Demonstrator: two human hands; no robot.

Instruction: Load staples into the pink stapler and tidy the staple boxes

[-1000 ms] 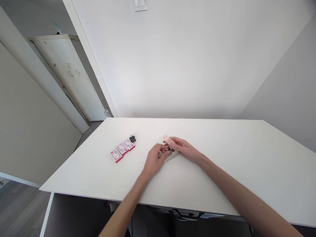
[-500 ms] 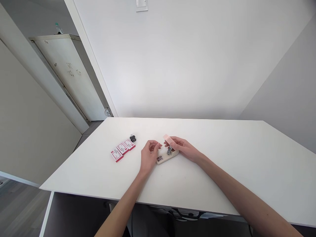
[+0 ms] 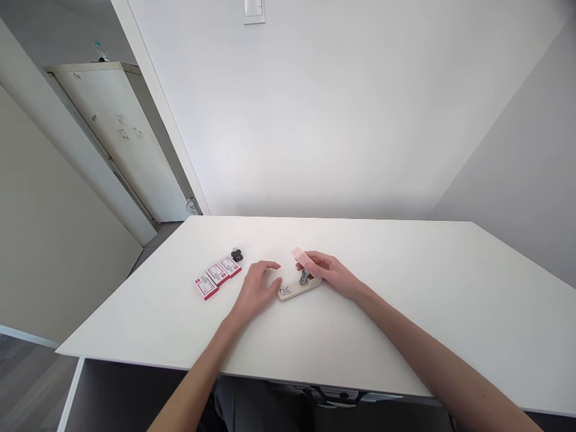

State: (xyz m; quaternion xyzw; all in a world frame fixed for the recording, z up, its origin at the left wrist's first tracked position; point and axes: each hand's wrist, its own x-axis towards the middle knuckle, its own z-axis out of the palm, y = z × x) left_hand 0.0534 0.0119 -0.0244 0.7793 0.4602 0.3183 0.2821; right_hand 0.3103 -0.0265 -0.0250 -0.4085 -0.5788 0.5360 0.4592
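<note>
A cream stapler [image 3: 294, 289] lies open on the white table [image 3: 405, 300], its pink top arm raised. My right hand [image 3: 330, 273] grips that pink arm [image 3: 300, 258] and holds it up. My left hand [image 3: 257, 288] hovers just left of the stapler's base, fingers loosely spread with nothing in them. Three red and white staple boxes [image 3: 218, 276] lie in a row further left. A small black clip-like thing [image 3: 236, 254] sits behind them.
The table's near edge runs across the bottom of the view, its left corner near a doorway. A white wall with a switch plate [image 3: 253, 11] stands behind. Cables hang under the table's front edge.
My left hand has left the stapler and moved left toward the staple boxes, opening as it went. My right hand keeps the pink arm raised.
</note>
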